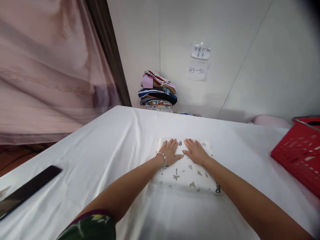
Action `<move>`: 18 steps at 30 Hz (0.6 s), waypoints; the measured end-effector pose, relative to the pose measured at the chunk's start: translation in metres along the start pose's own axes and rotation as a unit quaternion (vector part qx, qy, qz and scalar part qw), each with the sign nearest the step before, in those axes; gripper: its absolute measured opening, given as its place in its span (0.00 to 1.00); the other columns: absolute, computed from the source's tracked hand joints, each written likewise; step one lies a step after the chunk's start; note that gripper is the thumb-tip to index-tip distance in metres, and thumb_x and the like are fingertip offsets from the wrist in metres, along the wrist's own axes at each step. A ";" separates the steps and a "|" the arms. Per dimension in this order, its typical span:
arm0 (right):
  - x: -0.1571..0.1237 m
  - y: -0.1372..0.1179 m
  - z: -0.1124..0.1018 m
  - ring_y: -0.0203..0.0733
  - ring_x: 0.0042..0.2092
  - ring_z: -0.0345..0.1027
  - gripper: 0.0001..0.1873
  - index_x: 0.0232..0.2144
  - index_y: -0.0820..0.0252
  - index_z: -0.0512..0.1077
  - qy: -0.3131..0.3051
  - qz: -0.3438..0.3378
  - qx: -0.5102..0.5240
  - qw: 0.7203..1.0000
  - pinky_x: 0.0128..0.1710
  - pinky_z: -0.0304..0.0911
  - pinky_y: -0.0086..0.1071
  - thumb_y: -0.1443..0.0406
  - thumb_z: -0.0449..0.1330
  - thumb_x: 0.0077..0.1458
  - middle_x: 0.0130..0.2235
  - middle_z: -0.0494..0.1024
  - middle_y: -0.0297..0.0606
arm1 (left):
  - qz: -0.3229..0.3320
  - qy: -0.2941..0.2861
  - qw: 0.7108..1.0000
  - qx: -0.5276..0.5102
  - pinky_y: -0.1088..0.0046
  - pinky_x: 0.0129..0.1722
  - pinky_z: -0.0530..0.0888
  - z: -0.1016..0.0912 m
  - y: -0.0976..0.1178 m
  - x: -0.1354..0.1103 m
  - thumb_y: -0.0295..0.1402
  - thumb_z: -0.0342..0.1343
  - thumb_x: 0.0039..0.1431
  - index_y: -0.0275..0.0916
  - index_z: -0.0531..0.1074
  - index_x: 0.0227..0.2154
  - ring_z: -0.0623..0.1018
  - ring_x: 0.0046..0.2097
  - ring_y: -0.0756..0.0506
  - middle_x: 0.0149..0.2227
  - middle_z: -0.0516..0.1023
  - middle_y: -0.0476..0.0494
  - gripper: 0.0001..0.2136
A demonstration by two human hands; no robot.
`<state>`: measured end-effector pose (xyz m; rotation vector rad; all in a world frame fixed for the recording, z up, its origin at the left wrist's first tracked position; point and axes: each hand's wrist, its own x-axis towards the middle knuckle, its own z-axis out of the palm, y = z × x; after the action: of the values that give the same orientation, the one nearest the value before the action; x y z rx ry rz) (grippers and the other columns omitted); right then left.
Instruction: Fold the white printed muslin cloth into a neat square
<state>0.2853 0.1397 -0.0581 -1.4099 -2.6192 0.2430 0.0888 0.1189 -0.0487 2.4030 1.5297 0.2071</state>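
Note:
A folded white cloth [187, 176] with a small grey-green print and a few dark motifs lies flat on the white-covered table [112, 146]. My left hand [171, 153], a bracelet at its wrist, rests palm down on the far left part of the cloth with fingers stretched out. Beside it, my right hand [195, 151] also lies flat on the cloth, fingers spread toward the far edge. The two thumbs point at each other with a narrow gap between them. Neither hand grips anything.
A red plastic basket [297, 150] stands at the right edge. Beyond the table, folded fabrics [158, 93] are piled against the wall. A dark flat object [30, 188] lies at the left. Pink curtains [50, 66] hang on the left, and paper notes [198, 70] are on the wall.

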 end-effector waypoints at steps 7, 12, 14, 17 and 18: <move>0.003 0.006 0.001 0.44 0.64 0.35 0.34 0.61 0.57 0.47 -0.011 0.012 -0.006 1.000 0.60 0.33 0.44 0.48 0.37 0.58 0.63 0.46 0.39 | -0.116 0.149 0.964 -0.187 0.70 0.56 0.58 -0.024 -0.023 -0.021 0.43 0.47 0.56 0.37 0.64 0.51 0.61 0.58 0.45 0.58 0.61 0.41 0.22; 0.002 0.007 0.002 0.45 0.63 0.36 0.35 0.61 0.58 0.47 -0.014 0.010 -0.007 1.000 0.60 0.34 0.44 0.47 0.36 0.57 0.63 0.47 0.39 | -0.278 0.154 0.903 -0.290 0.73 0.40 0.70 -0.019 -0.024 -0.080 0.49 0.50 0.53 0.37 0.61 0.52 0.74 0.41 0.46 0.46 0.72 0.40 0.27; 0.003 0.007 0.002 0.45 0.63 0.36 0.35 0.61 0.58 0.47 -0.014 0.009 -0.011 1.000 0.60 0.34 0.45 0.47 0.36 0.57 0.63 0.48 0.40 | -0.291 0.131 0.902 -0.292 0.74 0.37 0.69 -0.014 -0.016 -0.098 0.50 0.53 0.49 0.38 0.59 0.53 0.75 0.41 0.45 0.44 0.73 0.41 0.31; 0.004 0.004 -0.002 0.45 0.63 0.36 0.34 0.61 0.58 0.48 -0.026 0.013 -0.016 0.999 0.60 0.35 0.45 0.48 0.37 0.57 0.63 0.48 0.41 | -0.287 0.123 0.917 -0.249 0.73 0.37 0.68 -0.008 -0.004 -0.108 0.47 0.56 0.47 0.40 0.59 0.52 0.74 0.42 0.43 0.43 0.74 0.42 0.30; 0.005 0.001 -0.004 0.46 0.63 0.36 0.34 0.60 0.58 0.49 -0.029 0.023 -0.019 0.999 0.59 0.36 0.46 0.48 0.38 0.57 0.63 0.47 0.42 | -0.286 0.126 0.920 -0.237 0.73 0.37 0.68 -0.007 -0.001 -0.109 0.44 0.56 0.48 0.41 0.61 0.51 0.74 0.42 0.43 0.42 0.74 0.43 0.27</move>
<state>0.2842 0.1447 -0.0546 -1.4993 -2.6539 0.2452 0.0391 0.0224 -0.0389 1.5311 1.9482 0.6854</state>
